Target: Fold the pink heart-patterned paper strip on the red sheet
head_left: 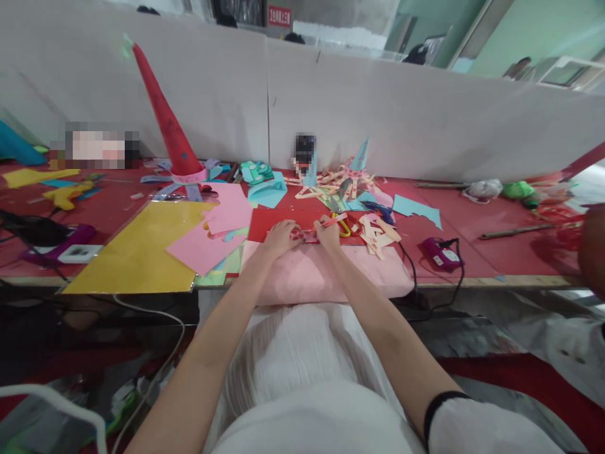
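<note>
My left hand point(282, 238) and my right hand point(328, 232) meet over a pink paper sheet point(326, 277) at the table's near edge. Both hands pinch a small red and pink paper piece point(305, 235) between them, fingers curled closed on it. A red paper sheet point(278, 224) lies just behind the hands. Scissors with red and yellow handles point(341, 222) lie right beside my right hand, touching or nearly touching it.
A yellow sheet point(139, 249) and pink sheets point(210, 239) lie to the left. A tall red paper cone point(166, 120) stands at the back left. Paper strips and scraps point(345, 183) are heaped behind. A purple glue gun point(439, 250) with cable is on the right, a yellow one point(66, 194) far left.
</note>
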A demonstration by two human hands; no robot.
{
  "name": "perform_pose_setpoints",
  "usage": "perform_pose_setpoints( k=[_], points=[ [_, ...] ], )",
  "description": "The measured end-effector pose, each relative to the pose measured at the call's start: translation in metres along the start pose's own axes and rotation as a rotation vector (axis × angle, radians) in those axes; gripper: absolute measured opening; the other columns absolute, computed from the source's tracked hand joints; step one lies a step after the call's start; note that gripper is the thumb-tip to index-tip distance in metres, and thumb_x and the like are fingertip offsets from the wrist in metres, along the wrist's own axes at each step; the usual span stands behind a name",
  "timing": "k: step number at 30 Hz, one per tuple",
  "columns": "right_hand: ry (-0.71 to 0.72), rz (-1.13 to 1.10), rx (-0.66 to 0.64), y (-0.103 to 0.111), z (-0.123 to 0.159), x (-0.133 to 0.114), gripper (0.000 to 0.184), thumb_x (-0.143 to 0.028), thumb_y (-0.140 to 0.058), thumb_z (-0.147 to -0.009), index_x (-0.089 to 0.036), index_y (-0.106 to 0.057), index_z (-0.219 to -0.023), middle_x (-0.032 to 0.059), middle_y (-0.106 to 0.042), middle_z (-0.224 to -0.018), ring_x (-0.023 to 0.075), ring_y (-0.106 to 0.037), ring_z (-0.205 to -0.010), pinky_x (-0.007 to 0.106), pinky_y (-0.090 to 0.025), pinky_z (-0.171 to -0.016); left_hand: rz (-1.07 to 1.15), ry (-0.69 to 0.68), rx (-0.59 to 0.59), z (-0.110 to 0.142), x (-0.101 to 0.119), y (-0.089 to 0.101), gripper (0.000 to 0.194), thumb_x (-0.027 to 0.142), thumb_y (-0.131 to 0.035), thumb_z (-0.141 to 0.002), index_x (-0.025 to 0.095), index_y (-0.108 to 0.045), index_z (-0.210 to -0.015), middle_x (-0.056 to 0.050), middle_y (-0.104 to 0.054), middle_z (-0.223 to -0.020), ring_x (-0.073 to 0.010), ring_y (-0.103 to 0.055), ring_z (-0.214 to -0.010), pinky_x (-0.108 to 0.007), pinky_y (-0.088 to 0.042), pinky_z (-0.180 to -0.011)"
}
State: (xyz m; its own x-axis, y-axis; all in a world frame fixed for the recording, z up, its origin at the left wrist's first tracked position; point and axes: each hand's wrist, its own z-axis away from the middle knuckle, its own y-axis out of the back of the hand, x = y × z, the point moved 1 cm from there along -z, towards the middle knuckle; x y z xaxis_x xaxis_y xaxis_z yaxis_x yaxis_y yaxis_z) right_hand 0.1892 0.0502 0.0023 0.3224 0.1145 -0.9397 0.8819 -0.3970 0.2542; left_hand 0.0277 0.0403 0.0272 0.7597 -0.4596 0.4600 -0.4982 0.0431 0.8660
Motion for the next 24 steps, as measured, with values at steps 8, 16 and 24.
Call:
perform_pose_setpoints(
  k=[8, 16, 24],
  points=[
    [-0.008, 0.055, -0.024, 0.0005, 0.0002, -0.0002, 0.023, -0.030, -0.049, -0.067, -0.024, -0.030, -0.055, -0.0079, -0.039, -0.040, 0.0105, -0.044, -0.044, 0.020, -0.031, -0.045, 0.007, -0.012, 0.025, -0.0012, -0.0022, -0.0028, 0.026, 0.029, -0.064, -0.076, 0.022, -0.063, -0.102, -0.006, -0.058, -0.122, -0.0241, -0.053, -0.115, -0.040, -0.039, -0.102],
    [0.000, 0.036, -0.042, 0.0005, 0.0010, -0.0016, 0.023, -0.030, -0.048, -0.067, -0.024, -0.030, -0.055, -0.0076, -0.039, -0.042, 0.0103, -0.042, -0.044, 0.020, -0.030, -0.045, 0.001, -0.014, 0.009, -0.0007, -0.0018, -0.0009, 0.028, 0.027, -0.064, -0.076, 0.022, -0.063, -0.104, -0.007, -0.058, -0.124, -0.0245, -0.052, -0.118, -0.040, -0.038, -0.104],
    [-0.010, 0.026, -0.041, 0.0011, 0.0009, -0.0022, 0.023, -0.032, -0.049, -0.067, -0.024, -0.030, -0.055, -0.0083, -0.036, -0.040, 0.0107, -0.044, -0.043, 0.020, -0.030, -0.043, 0.013, -0.010, 0.011, -0.0005, -0.0017, -0.0007, 0.028, 0.028, -0.064, -0.076, 0.021, -0.063, -0.103, -0.007, -0.057, -0.124, -0.0246, -0.052, -0.118, -0.040, -0.038, -0.104]
  ],
)
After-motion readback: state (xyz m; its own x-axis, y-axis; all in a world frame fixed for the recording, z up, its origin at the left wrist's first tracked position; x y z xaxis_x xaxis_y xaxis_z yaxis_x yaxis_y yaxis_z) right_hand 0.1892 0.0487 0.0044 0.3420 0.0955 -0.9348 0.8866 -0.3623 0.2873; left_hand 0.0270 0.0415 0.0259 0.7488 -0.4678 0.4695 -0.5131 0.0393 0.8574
